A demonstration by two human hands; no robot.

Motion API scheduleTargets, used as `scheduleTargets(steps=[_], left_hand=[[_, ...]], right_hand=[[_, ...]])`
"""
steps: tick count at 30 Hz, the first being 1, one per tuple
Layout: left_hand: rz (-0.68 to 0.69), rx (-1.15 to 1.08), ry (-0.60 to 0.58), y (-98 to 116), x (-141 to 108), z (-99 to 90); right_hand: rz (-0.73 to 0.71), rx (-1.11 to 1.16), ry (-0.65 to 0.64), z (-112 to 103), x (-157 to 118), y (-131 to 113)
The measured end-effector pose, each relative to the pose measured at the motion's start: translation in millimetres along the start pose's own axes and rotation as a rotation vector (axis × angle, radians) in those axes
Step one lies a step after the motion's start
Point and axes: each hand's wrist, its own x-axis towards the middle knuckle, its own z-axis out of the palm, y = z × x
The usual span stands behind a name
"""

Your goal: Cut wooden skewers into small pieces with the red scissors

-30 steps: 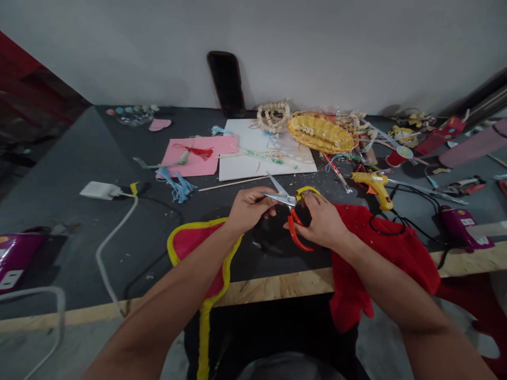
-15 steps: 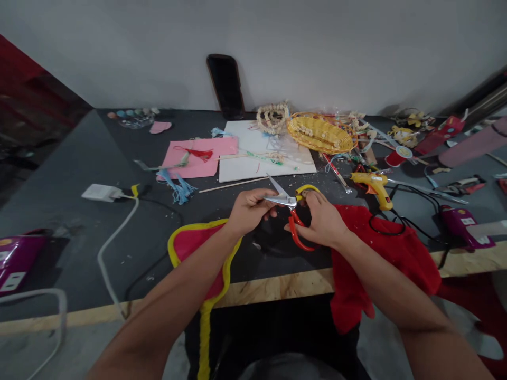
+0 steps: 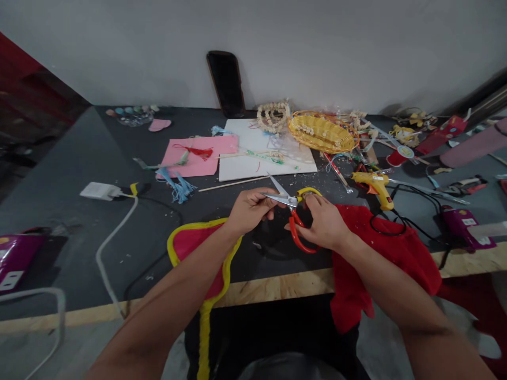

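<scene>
My right hand [image 3: 322,219] grips a pair of scissors [image 3: 285,196] with one yellow and one red handle. The blades are spread and point left, toward my left hand [image 3: 251,210]. The fingers of that hand are pinched together close to the lower blade, and whatever sits between them is too small or hidden to make out. Beneath my left forearm lies a pink piece with a yellow border [image 3: 198,240] and a long yellow strip hanging off the table. A red cloth [image 3: 386,245] lies under my right forearm.
Behind the hands are a white board [image 3: 269,171], a pink sheet [image 3: 202,168], a thin stick [image 3: 233,183], blue tassels [image 3: 180,190] and a yellow basket [image 3: 322,132]. Right of them lies a yellow glue gun [image 3: 374,186]. A phone [image 3: 226,84] leans on the wall; a white charger [image 3: 101,191] lies left.
Both hands and the scissors hold almost the same position, the blades still spread. The view has shifted only very slightly.
</scene>
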Motion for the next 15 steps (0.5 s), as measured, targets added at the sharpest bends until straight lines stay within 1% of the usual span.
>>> scheduleTargets(steps=[5, 15], left_hand=[[0.063, -0.012, 0.010, -2, -1, 1.2], [0.105, -0.020, 0.038, 0, -3, 4.2]], right_hand=[[-0.016, 0.042, -0.032, -7, 0, -2], [0.025, 0.133, -0.065, -11, 0, -5]])
